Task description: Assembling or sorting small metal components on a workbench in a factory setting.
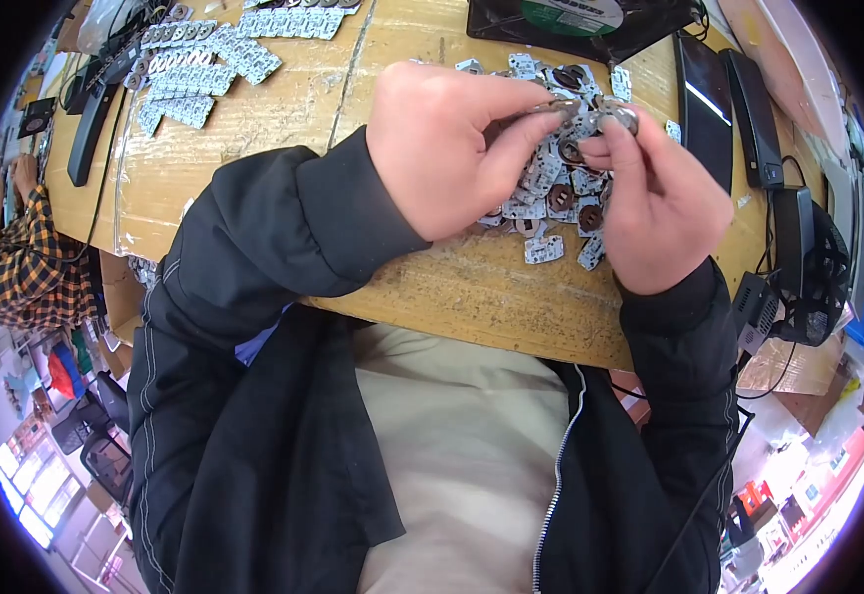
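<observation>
My left hand (452,148) and my right hand (665,203) meet above a pile of small white circuit boards with dark round coils (561,188) on the wooden table (472,287). My left fingertips pinch a small grey part (563,106). My right thumb and forefinger pinch a small round metallic part (622,118) beside it. The two parts are close together, almost touching. Both forearms wear black jacket sleeves.
Panels of small white boards (194,69) lie at the table's far left next to a black tool (91,124). A black fan (576,25) sits at the far edge. Black devices (724,104) and a small fan (813,272) line the right. A person in a plaid shirt (16,247) sits left.
</observation>
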`<state>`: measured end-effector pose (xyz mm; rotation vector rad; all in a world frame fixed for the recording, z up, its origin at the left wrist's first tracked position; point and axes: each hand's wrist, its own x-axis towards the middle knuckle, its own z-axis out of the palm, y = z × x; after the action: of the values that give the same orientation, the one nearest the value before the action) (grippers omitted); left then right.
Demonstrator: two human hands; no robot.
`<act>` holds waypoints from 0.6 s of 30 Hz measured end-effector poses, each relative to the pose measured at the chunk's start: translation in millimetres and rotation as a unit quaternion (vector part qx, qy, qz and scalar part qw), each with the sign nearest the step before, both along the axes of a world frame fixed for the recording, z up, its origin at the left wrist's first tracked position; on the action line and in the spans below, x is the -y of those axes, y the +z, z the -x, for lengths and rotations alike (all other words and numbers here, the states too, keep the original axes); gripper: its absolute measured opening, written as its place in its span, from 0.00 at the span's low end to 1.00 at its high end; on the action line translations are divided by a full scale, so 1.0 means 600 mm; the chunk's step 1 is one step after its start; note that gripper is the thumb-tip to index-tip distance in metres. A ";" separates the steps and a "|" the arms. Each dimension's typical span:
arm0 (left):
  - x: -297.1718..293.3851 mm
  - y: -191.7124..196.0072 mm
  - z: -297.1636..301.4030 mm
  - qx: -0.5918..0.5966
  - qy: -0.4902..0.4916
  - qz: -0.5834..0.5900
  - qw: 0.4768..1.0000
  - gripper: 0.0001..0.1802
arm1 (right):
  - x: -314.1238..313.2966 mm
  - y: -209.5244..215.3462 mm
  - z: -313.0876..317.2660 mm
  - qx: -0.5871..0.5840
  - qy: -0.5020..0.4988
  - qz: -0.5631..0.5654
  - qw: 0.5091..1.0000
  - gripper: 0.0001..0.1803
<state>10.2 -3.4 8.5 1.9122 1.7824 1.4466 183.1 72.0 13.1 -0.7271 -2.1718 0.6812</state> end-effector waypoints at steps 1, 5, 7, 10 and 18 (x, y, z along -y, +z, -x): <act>-0.001 0.002 0.003 0.000 -0.001 0.000 1.000 0.04 | -0.004 -0.002 0.000 -0.048 -0.004 0.145 0.988 0.10; -0.001 -0.005 0.020 -0.140 -0.034 -0.071 0.987 0.13 | -0.038 -0.011 -0.010 -0.141 0.087 0.439 0.883 0.12; -0.008 -0.015 0.028 -0.179 -0.051 -0.124 0.975 0.15 | -0.047 -0.013 -0.013 -0.145 0.120 0.466 0.865 0.12; -0.012 -0.024 0.029 -0.219 -0.052 -0.169 0.960 0.19 | -0.054 -0.013 -0.015 -0.137 0.157 0.496 0.843 0.12; -0.012 -0.023 0.029 -0.227 -0.049 -0.154 0.961 0.17 | -0.046 -0.008 -0.011 -0.078 0.136 0.461 0.874 0.13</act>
<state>-7.2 3.5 -5.1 2.6293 1.6660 1.4008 189.9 99.4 8.1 -0.7759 -1.7314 1.9163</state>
